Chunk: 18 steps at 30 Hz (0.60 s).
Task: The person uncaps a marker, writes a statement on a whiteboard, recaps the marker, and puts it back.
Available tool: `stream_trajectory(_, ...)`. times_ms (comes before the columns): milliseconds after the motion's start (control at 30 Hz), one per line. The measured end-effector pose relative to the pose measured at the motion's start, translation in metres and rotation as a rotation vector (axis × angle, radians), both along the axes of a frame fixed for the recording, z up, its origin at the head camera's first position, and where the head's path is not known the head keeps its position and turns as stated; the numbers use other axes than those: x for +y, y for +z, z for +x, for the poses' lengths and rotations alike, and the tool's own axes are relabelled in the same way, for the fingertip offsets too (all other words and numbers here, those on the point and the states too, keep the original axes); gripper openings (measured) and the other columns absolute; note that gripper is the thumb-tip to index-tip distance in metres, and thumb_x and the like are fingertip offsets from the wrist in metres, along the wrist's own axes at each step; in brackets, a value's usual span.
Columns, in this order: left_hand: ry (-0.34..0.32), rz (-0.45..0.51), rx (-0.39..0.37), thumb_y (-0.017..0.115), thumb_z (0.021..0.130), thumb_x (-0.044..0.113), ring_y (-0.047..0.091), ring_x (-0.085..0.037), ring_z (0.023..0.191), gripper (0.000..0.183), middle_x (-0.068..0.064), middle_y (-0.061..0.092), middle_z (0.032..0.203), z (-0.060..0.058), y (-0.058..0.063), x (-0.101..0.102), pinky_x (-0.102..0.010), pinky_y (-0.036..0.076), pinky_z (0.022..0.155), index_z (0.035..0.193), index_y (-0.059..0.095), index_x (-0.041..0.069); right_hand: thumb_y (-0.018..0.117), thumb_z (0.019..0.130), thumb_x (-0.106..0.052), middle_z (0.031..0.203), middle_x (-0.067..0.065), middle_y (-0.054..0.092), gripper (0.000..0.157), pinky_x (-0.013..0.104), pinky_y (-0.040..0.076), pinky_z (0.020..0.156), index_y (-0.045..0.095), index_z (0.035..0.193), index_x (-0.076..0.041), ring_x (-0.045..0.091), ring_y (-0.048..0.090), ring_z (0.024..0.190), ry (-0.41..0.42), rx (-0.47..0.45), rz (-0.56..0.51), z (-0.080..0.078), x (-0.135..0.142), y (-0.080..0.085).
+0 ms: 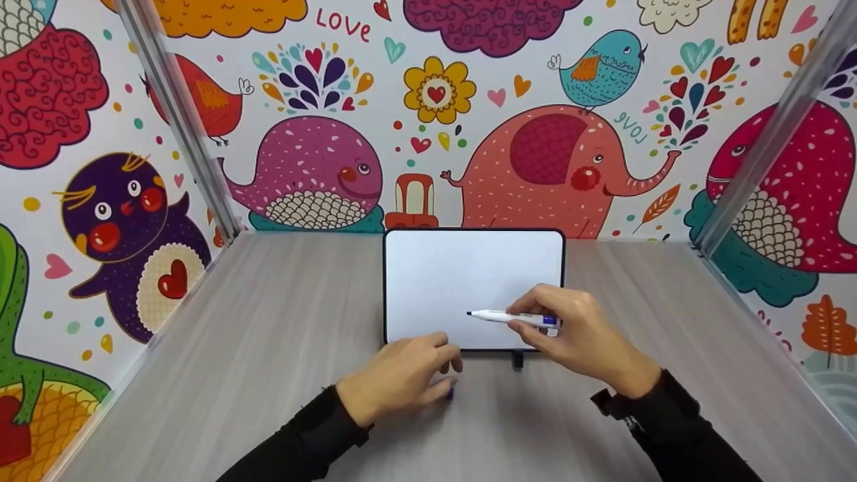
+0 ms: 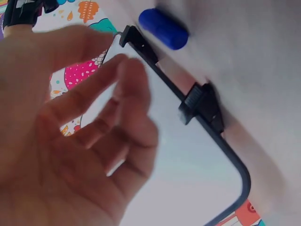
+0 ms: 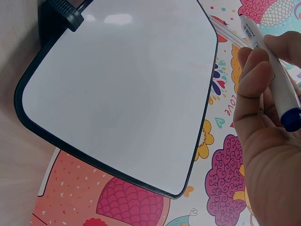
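My right hand (image 1: 581,331) pinches an uncapped whiteboard marker (image 1: 495,316) between thumb and fingers. The marker's dark tip points left, in front of the blank whiteboard (image 1: 469,281); its blue end shows in the right wrist view. The left hand (image 1: 408,375), fingers loosely bent, holds nothing and is near the board's lower left edge. A blue marker cap (image 2: 163,28) lies on the table by the board's lower edge, mostly hidden behind the left thumb in the head view. The whiteboard has a black frame and leans back on black feet (image 2: 204,108).
A grey wood-grain table (image 1: 288,294) bears the board. Walls (image 1: 428,87) printed with cartoon animals stand at the back and both sides, with metal posts (image 1: 177,114) at the corners. The board's top reaches near the back wall.
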<state>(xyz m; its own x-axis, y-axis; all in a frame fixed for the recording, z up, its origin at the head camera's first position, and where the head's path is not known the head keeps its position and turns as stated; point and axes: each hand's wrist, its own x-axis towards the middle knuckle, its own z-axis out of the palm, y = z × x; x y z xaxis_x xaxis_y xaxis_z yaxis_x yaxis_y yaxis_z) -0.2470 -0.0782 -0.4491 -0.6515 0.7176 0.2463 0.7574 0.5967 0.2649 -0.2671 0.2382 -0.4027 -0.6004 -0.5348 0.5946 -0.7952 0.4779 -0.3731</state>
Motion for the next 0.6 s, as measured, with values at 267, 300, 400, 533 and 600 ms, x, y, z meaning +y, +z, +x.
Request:
stream_trajectory(267, -0.023, 0.195, 0.079, 0.081, 0.111, 0.021, 0.071, -0.004, 0.084, 0.008, 0.001, 0.079, 0.097, 0.002, 0.011, 0.002, -0.013, 0.055, 0.074, 0.105, 0.080, 0.015, 0.098, 0.095, -0.008, 0.106, -0.007, 0.086, 0.026, 0.026, 0.073, 0.083, 0.084, 0.116, -0.014, 0.005, 0.079, 0.090, 0.006, 0.002, 0.008, 0.000, -0.002, -0.001)
stream_trajectory(300, -0.021, 0.207, 0.084, 0.081, 0.111, 0.021, 0.070, -0.004, 0.084, 0.009, 0.001, 0.079, 0.096, 0.003, 0.012, 0.002, -0.012, 0.056, 0.075, 0.105, 0.080, 0.015, 0.097, 0.096, -0.008, 0.106, -0.007, 0.086, 0.025, 0.026, 0.073, 0.083, 0.084, 0.115, -0.014, 0.005, 0.080, 0.091, 0.008, 0.001, 0.010, 0.000, -0.002, -0.002)
stream_trajectory(400, -0.018, 0.238, 0.101, 0.080, 0.112, 0.024, 0.070, -0.003, 0.083, 0.011, 0.003, 0.079, 0.095, 0.004, 0.015, 0.002, -0.012, 0.056, 0.075, 0.105, 0.080, 0.015, 0.097, 0.096, -0.007, 0.106, -0.007, 0.086, 0.024, 0.025, 0.072, 0.082, 0.084, 0.115, -0.015, 0.006, 0.079, 0.089, 0.014, -0.001, 0.011, 0.000, -0.003, -0.003)
stream_trajectory(533, -0.020, 0.275, 0.135, 0.080, 0.112, 0.025, 0.072, -0.004, 0.082, 0.012, 0.003, 0.079, 0.093, 0.005, 0.017, 0.002, -0.012, 0.057, 0.074, 0.105, 0.080, 0.015, 0.097, 0.096, -0.006, 0.104, -0.008, 0.086, 0.024, 0.025, 0.072, 0.080, 0.084, 0.115, -0.015, 0.006, 0.078, 0.088, 0.027, 0.007, 0.012, -0.001, -0.005, -0.005)
stream_trajectory(600, -0.017, 0.293, 0.147, 0.081, 0.112, 0.025, 0.073, -0.005, 0.081, 0.012, 0.004, 0.079, 0.093, 0.005, 0.018, 0.002, -0.012, 0.057, 0.074, 0.106, 0.080, 0.015, 0.096, 0.096, -0.004, 0.104, -0.008, 0.086, 0.025, 0.025, 0.072, 0.080, 0.084, 0.114, -0.015, 0.006, 0.079, 0.089, 0.037, 0.014, 0.008, -0.001, -0.006, -0.006)
